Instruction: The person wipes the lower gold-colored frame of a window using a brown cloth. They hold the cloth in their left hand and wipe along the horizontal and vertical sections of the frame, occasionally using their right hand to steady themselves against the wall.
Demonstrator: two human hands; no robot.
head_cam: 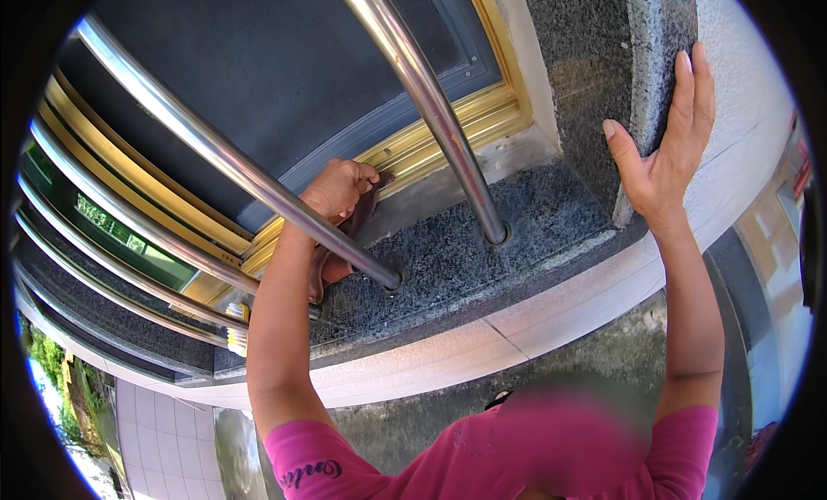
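My left hand (339, 188) reaches between the metal window bars and grips a dark reddish-brown cloth (334, 267). The cloth hangs down from my fingers over the granite sill (439, 267). My knuckles are against the gold-coloured window frame (462, 125), at its lower rail. One steel bar (245, 177) crosses in front of my left wrist; another bar (446, 119) stands farther right. My right hand (672, 157) holds nothing. Its fingers are spread, and it rests against the granite edge (646, 67) of the window surround.
Behind the bars is a dark screen panel (271, 67). A brush with yellow and white bristles (238, 331) lies on the sill beside my left forearm, partly hidden by it. Several more bars (148, 222) run along the left. Below the sill are pale wall tiles (446, 354) and stained ground (400, 429).
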